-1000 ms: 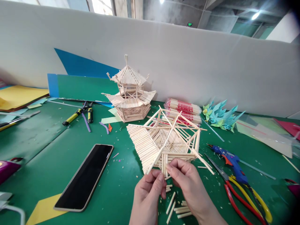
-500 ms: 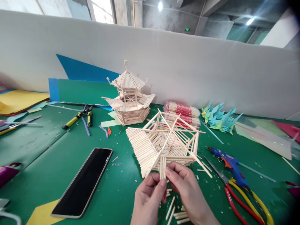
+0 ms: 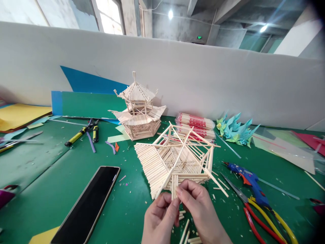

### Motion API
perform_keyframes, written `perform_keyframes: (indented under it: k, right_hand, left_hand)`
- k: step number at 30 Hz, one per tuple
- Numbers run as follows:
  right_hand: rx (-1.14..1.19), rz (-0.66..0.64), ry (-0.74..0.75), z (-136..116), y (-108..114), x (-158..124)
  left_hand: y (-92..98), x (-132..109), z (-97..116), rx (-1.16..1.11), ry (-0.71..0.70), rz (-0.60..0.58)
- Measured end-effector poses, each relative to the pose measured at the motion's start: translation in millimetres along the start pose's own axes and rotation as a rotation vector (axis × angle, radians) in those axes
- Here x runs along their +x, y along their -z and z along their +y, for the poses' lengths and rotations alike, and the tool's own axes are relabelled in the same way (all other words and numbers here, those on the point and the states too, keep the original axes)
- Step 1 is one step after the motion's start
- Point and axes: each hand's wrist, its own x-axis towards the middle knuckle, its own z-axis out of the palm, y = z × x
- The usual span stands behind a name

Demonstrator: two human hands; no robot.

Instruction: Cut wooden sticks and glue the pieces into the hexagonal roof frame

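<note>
Between my hands are a few short wooden sticks (image 3: 174,186), side by side and upright against the near edge of a six-sided stick frame (image 3: 152,166). My left hand (image 3: 162,215) pinches their lower ends between thumb and fingers. From the right side, my right hand (image 3: 196,201) grips the same sticks with thumb and forefinger. One sloping panel on the frame's left is covered with parallel sticks; its other sides show open struts. Loose cut sticks (image 3: 185,230) lie below and between my hands, partly hidden.
A finished-looking stick pagoda (image 3: 138,108) stands behind, beside wrapped stick bundles (image 3: 195,123) and folded blue paper (image 3: 236,130). On the right lie a blue glue gun (image 3: 250,178) and red-and-yellow-handled pliers (image 3: 254,206). A phone (image 3: 88,203) and wire cutters (image 3: 82,132) lie left.
The whole view has shifted slightly, so the table things sit a little lower. Both hands keep their hold on the sticks, almost unmoved against the frame.
</note>
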Motion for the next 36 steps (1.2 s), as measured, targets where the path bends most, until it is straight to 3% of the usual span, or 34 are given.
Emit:
perform_keyframes:
  k: [14,19,23,26,29,36]
  right_hand:
    - [-0.006,-0.005,-0.017,-3,-1,-5]
    - [-0.313,0.198,0.105,3,19,-33]
    - [-0.558,0.409,0.360,17,49,-49]
    - [-0.726,0.498,0.590,27,76,-44]
    - [-0.780,0.546,0.669,34,97,-34]
    - [-0.885,0.566,0.731,43,109,-38]
  left_hand:
    - [1.0,-2,4,0.030,-0.036,-0.040]
    - [5.3,-16,6,0.057,-0.031,-0.031]
    - [17.3,-25,1,0.208,-0.058,-0.009]
    - [30.9,-24,-3,0.454,-0.261,0.009]
    - [45.4,-18,-5,0.735,-0.563,0.038]
    - [63.7,-3,-9,0.922,-0.813,0.126]
